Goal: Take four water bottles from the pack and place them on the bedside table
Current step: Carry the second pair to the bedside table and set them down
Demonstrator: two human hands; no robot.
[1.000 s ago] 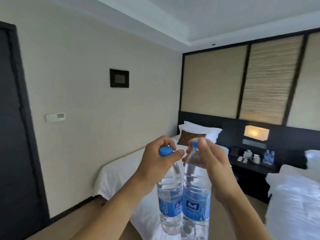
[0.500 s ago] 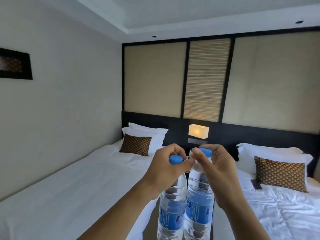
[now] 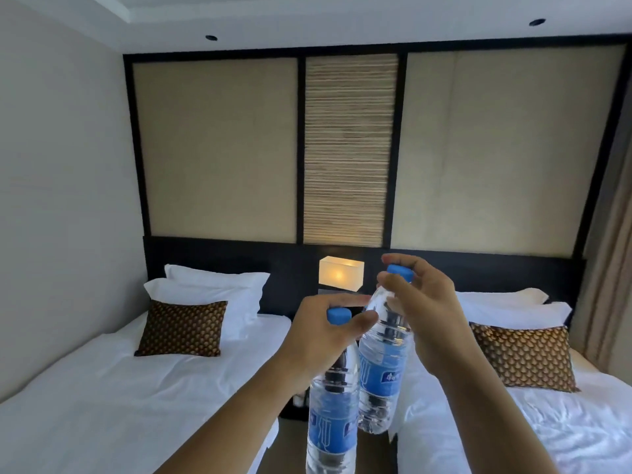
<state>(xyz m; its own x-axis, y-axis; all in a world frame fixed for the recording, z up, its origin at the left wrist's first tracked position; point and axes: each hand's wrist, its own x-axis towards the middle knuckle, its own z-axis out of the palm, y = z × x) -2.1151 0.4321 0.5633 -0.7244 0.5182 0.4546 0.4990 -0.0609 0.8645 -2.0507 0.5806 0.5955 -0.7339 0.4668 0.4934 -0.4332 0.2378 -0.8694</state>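
beds: two beds, left bed (image 3: pixel 102 388) and right bed (image 3: pixel 547 422), flank a narrow gap; you face straight down it.
table: the bedside table (image 3: pixel 294 410) sits at the far end of the gap, under the lit lamp (image 3: pixel 341 273); your hands and bottles hide most of it, so its free space cannot be judged.
left bottle (image 3: pixel 330 415): hangs upright from your left hand (image 3: pixel 318 343), thumb and fingers pinching its neck just under the blue cap.
right bottle (image 3: pixel 383 367): held higher and tilted by your right hand (image 3: pixel 427 313), fingers curled around its cap and neck; it looks to touch the left one.
step: carry both forward; a neck pinch lets bottles swing, so walk evenly, lower your hands to see the tabletop, and set each base flat before letting go.
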